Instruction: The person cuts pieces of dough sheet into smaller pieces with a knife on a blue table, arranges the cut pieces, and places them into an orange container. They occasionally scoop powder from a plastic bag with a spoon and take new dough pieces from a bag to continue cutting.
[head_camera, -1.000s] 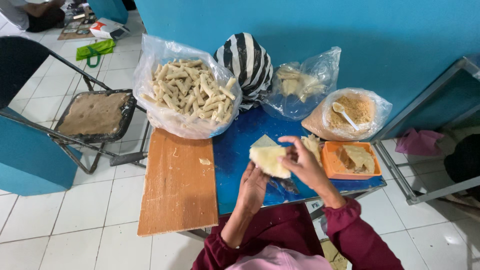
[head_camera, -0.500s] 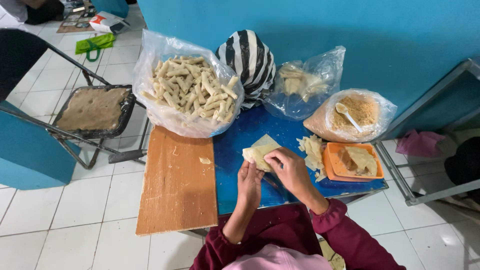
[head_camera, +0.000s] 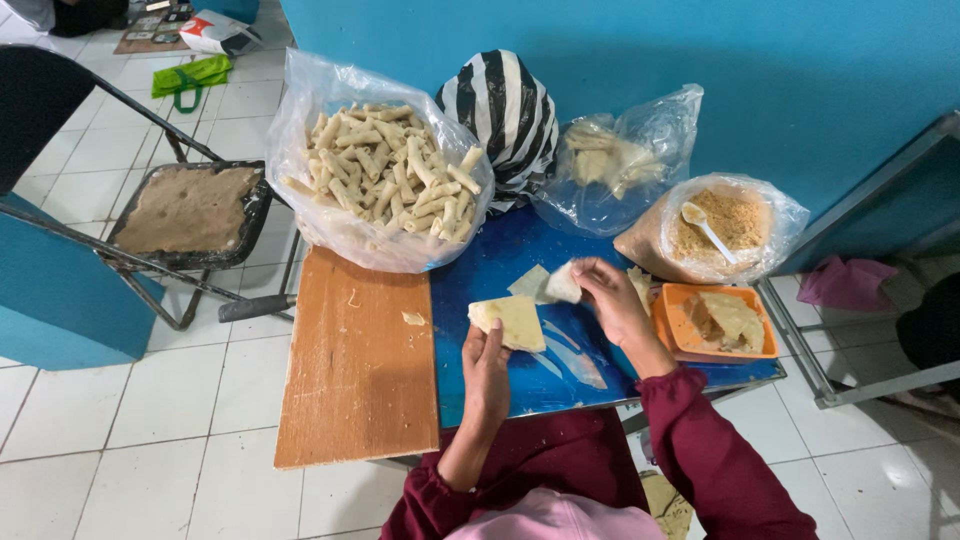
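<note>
In the head view, a pale square pastry wrapper (head_camera: 515, 322) is held flat over the blue tabletop (head_camera: 500, 265) by the closed left hand (head_camera: 487, 360). A second thin wrapper sheet (head_camera: 560, 283) is pinched by the right hand (head_camera: 610, 300). Wrapping appears underway; careful alignment seems needed.

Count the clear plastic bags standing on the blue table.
3. One big bag of rolled pastries at the back left, a smaller bag of pale pieces against the wall, and a bag of crumbs with a spoon, back right. The striped bag could hide more.
</note>
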